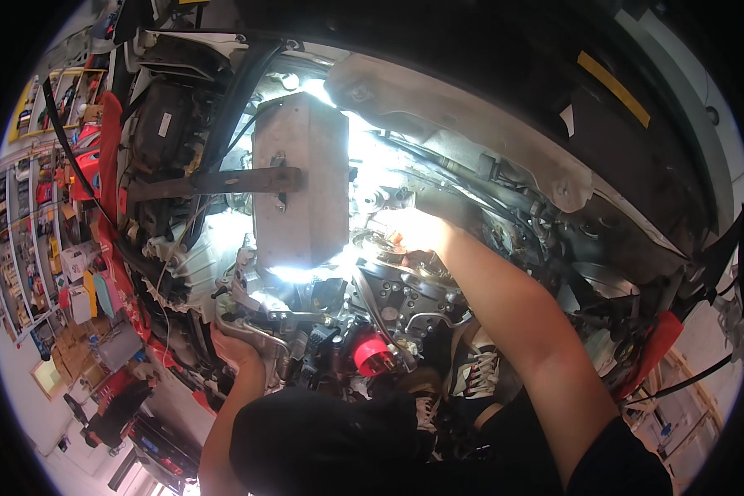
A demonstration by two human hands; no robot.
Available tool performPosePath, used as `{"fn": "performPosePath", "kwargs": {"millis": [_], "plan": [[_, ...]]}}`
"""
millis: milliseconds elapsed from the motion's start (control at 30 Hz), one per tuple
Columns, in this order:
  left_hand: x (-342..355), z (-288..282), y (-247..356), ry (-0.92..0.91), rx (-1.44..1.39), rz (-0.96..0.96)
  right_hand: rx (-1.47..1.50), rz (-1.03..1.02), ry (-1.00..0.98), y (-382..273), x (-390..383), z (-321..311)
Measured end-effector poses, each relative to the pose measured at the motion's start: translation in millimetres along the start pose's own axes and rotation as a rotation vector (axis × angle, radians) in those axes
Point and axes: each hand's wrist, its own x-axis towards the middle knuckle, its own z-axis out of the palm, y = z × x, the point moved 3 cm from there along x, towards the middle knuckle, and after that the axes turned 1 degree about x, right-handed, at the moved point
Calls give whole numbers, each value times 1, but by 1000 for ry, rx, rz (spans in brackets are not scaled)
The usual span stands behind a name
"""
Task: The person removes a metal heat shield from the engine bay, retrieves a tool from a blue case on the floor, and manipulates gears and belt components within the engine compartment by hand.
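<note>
I have both arms reaching into the engine bay of a car. My right hand [417, 231] is over the top of the engine [405, 293], beside a round metal part. Its fingers are curled in, and strong glare hides what they hold; a small orange piece [396, 237] shows at the fingertips. My left hand [238, 349] is lower and to the left, against the parts beside a bent metal pipe [264, 337]. Its fingers are stretched upward, partly hidden behind the edge. A bright red round part [373, 354] sits low in the middle.
A grey box-shaped lamp [302, 178] on a metal arm [215, 183] hangs over the engine, glaring brightly. A dark rounded shape [322, 434] blocks the lower middle, near sneakers [475, 372]. Red covers [653, 351] drape the sides. Stocked shelves [25, 240] stand at left.
</note>
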Motion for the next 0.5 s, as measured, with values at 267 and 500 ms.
{"fn": "performPosePath", "kwargs": {"millis": [267,500], "plan": [[6,-3,-2,-12,64,71,-646,-471,95,-20,-21,-7],[15,0,-19,-34,270,197,-380,135,546,-67,-108,-19]]}}
